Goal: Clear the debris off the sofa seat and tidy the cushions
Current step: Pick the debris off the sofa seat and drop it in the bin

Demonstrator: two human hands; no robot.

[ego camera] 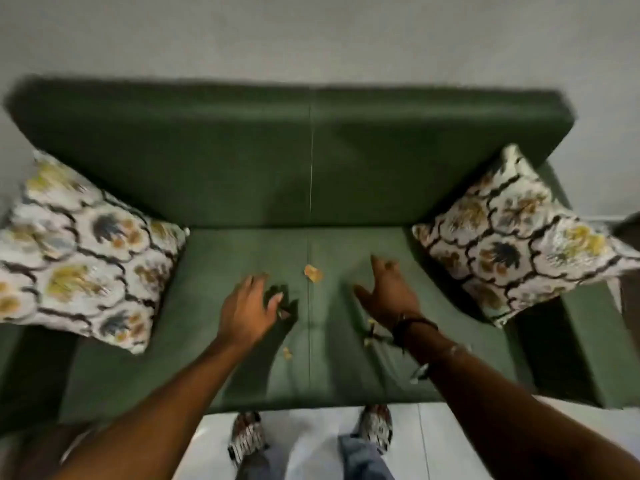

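Observation:
A green sofa fills the view, seen from above. Small orange-yellow crumbs lie on its seat: one larger piece near the middle seam, a smaller one closer to the front, and a few bits under my right wrist. My left hand hovers just left of the seam with fingers curled and apart, holding nothing. My right hand is spread open to the right of the seam, also holding nothing. A patterned cushion leans on the left armrest and another on the right.
The sofa back stands against a pale wall. My feet in patterned shoes stand on a light floor right at the sofa's front edge. Dark armrests flank the seat on both sides.

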